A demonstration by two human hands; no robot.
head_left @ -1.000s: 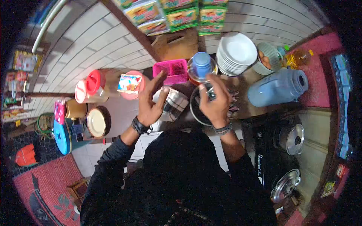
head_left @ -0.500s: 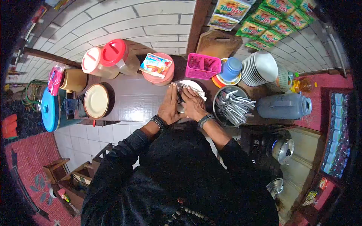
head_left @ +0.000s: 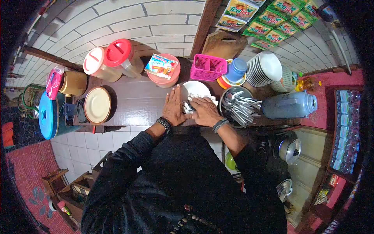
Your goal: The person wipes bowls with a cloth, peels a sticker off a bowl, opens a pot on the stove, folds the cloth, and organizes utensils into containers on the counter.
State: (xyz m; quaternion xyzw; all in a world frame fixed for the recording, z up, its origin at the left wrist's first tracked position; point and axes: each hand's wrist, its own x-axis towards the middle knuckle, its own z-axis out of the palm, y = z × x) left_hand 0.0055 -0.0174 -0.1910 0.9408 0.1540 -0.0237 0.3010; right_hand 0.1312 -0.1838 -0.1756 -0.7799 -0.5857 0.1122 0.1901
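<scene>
Shifted slightly leftward, the left hand [head_left: 173,109] points fingers forward.

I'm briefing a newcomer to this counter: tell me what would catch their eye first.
The pink basket at the back of the counter likely jumps out first, then the green sachets hanging upper right. In front, the right hand rests on a cloth beside the left hand, left of the gleaming cutlery.

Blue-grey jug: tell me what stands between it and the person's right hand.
In the head view, a round dark container of metal cutlery stands between the right hand and the blue-grey jug.
</scene>
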